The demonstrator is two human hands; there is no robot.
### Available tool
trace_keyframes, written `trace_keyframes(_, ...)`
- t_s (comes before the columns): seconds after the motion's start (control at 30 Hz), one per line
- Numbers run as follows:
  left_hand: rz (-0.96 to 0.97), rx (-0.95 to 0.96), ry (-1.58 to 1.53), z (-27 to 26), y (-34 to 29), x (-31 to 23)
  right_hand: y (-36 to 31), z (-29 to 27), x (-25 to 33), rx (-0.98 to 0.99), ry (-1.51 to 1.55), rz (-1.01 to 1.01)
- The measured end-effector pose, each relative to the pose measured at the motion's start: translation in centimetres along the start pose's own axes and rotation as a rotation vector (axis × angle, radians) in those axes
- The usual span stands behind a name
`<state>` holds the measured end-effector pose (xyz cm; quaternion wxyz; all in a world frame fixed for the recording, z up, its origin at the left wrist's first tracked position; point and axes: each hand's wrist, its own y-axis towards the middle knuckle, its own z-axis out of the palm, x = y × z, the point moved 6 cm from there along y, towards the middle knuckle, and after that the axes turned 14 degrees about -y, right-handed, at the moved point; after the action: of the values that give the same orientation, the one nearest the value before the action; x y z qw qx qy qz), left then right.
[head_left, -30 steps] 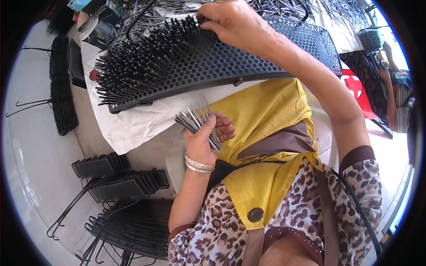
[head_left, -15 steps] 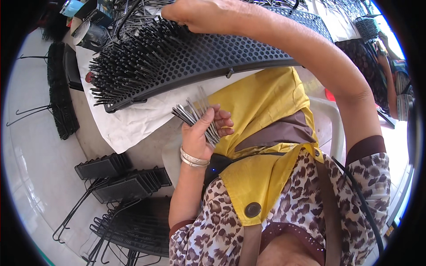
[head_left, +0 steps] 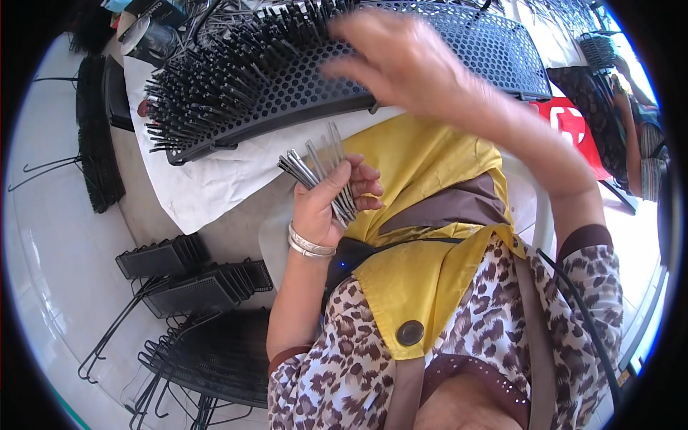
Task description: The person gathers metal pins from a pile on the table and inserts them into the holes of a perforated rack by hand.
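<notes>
My left hand (head_left: 319,204) is closed around a bundle of thin, shiny grey and translucent strips (head_left: 304,170), their upper ends fanning out past my thumb. Above it lies a long black perforated panel (head_left: 304,97), its round holes bare over the right part. Dense black strips (head_left: 208,93) stand upright along its left end and far edge. My right hand (head_left: 401,57) hovers over the middle of the panel, blurred by motion. Its thumb and fingers look apart, and nothing shows between them.
White paper (head_left: 193,186) lies under the panel. Loose dark strips (head_left: 247,18) are heaped behind it, beside a clear jar (head_left: 149,41). Stacked black panels (head_left: 208,290) with hooked wires stand at lower left. At far right, part of another person (head_left: 638,122) shows.
My right hand has moved right and nearer, away from the standing strips, and its fingers have spread. My left hand still holds the bundle. A red area shows beyond my right forearm.
</notes>
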<state>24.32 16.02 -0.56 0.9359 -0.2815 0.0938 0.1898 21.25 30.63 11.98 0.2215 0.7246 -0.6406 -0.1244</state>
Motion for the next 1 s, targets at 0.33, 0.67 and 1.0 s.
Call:
trace_keyframes(0.33, -0.015, 0.178, 0.236, 2.1, -0.4, 0.3, -6.7, 5.1, 2.6, 0.574, 1.055, 0.767)
trace_keyframes(0.67, -0.012, -0.014, -0.048, 0.2, -0.3, -0.1, -3.8, 3.6, -7.0, -0.288, 1.465, 0.95)
trace_keyframes(1.0, -0.035, 0.008, 0.009, -0.1, -0.1, 0.3, -2.8, 3.9, -6.8, -0.493, 1.114, 0.812)
